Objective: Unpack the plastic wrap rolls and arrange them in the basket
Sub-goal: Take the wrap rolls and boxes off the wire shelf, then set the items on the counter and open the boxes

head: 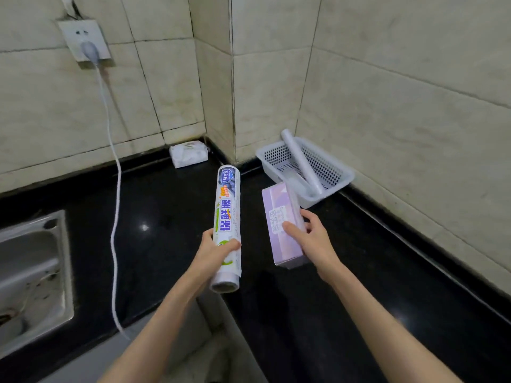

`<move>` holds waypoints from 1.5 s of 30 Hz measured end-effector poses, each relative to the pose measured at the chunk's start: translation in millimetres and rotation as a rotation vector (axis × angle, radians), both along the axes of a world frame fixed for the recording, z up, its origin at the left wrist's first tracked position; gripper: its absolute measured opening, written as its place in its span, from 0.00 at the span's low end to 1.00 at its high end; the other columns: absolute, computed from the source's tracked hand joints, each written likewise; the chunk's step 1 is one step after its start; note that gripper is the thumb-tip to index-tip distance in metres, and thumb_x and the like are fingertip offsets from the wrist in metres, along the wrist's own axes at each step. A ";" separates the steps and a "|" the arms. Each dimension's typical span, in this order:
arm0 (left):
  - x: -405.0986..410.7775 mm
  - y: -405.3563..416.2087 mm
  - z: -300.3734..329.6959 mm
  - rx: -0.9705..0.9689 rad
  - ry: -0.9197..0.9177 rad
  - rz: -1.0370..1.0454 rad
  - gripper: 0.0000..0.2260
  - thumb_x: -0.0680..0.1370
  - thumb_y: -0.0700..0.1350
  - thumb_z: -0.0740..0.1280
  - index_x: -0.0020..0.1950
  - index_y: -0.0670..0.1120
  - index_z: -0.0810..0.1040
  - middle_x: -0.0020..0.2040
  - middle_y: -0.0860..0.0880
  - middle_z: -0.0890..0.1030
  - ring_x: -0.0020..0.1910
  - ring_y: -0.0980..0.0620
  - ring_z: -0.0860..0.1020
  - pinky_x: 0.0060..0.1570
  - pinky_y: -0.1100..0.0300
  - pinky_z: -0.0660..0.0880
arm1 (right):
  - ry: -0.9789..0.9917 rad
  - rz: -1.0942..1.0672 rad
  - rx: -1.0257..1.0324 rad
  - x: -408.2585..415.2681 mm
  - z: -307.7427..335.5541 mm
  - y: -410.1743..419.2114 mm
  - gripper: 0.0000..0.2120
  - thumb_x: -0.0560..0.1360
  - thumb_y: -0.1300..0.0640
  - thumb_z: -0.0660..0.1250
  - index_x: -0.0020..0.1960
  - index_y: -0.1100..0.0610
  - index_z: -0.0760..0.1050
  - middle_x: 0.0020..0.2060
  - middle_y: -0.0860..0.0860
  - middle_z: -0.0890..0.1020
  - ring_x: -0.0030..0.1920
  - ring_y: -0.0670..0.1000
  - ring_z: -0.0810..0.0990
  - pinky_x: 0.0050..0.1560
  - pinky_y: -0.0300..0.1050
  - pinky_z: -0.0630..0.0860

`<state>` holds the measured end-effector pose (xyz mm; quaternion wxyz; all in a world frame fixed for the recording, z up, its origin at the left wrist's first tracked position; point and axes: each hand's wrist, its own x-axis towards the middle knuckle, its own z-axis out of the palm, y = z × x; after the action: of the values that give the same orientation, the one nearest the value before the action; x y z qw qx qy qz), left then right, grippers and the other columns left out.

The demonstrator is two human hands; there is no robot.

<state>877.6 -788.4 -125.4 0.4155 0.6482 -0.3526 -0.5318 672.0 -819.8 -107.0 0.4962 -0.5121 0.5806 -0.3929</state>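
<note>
My left hand point(215, 251) grips the lower part of a plastic wrap roll point(228, 205) in a printed white, blue and green wrapper, held up over the black counter and pointing away from me. My right hand point(309, 236) holds a purple box point(279, 217) from its right side, just above the counter. Behind the box, a white perforated basket point(336, 172) sits in the corner by the wall. One bare whitish roll point(300, 158) lies slanted in it, its far end sticking up over the rim.
A steel sink point(30, 269) is set in the black counter point(345, 272) at the left. A white cable point(116, 211) runs from a wall socket point(85, 42) down across the counter. A white wrapped pack point(188, 153) lies against the back wall.
</note>
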 end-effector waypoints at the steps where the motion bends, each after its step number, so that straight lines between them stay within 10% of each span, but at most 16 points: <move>1: 9.9 -20.5 -10.5 0.012 -0.006 -0.007 0.26 0.72 0.43 0.69 0.65 0.48 0.60 0.47 0.51 0.76 0.43 0.51 0.79 0.33 0.60 0.75 | 0.036 -0.007 0.012 10.4 -8.9 -20.5 0.28 0.72 0.49 0.68 0.68 0.51 0.62 0.57 0.48 0.74 0.54 0.47 0.76 0.45 0.40 0.75; 5: 50.7 -107.1 -53.5 0.074 -0.045 -0.046 0.29 0.72 0.42 0.69 0.68 0.46 0.58 0.47 0.52 0.75 0.43 0.52 0.78 0.35 0.59 0.75 | 0.167 -0.036 0.112 58.0 -50.2 -107.4 0.29 0.74 0.52 0.66 0.70 0.56 0.59 0.64 0.54 0.72 0.61 0.54 0.74 0.60 0.52 0.73; 10: 78.0 -194.3 -98.9 0.144 -0.109 -0.036 0.30 0.71 0.44 0.69 0.68 0.47 0.57 0.54 0.46 0.75 0.49 0.46 0.78 0.51 0.49 0.77 | 0.407 -0.059 0.165 108.3 -102.5 -194.7 0.31 0.73 0.51 0.66 0.71 0.57 0.58 0.66 0.57 0.69 0.62 0.57 0.72 0.53 0.45 0.69; 17: 80.8 -261.6 -131.4 0.158 -0.227 -0.046 0.34 0.69 0.43 0.72 0.69 0.45 0.56 0.58 0.44 0.71 0.52 0.48 0.74 0.45 0.56 0.74 | 0.731 -0.068 0.130 141.0 -132.8 -248.3 0.30 0.72 0.48 0.66 0.69 0.57 0.59 0.62 0.61 0.69 0.60 0.62 0.69 0.59 0.56 0.70; 30: 83.8 -280.6 -122.4 0.253 -0.643 -0.259 0.41 0.68 0.59 0.70 0.70 0.40 0.56 0.65 0.39 0.63 0.65 0.38 0.64 0.63 0.45 0.65 | 0.781 0.074 0.148 143.0 -124.0 -258.6 0.31 0.75 0.46 0.62 0.72 0.55 0.54 0.69 0.59 0.62 0.66 0.62 0.64 0.64 0.59 0.68; 45: -65.3 -168.1 40.8 -0.809 -0.779 -0.773 0.26 0.76 0.50 0.63 0.72 0.44 0.61 0.73 0.43 0.63 0.73 0.46 0.60 0.69 0.49 0.60 | 0.998 -0.333 -0.177 -27.5 36.0 -48.4 0.28 0.76 0.45 0.59 0.73 0.53 0.57 0.69 0.51 0.68 0.68 0.53 0.66 0.65 0.52 0.65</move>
<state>812.4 -956.5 -84.6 0.2481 0.4136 -0.8537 -0.1961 644.5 -868.2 -71.0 0.0456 -0.5775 0.7842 -0.2223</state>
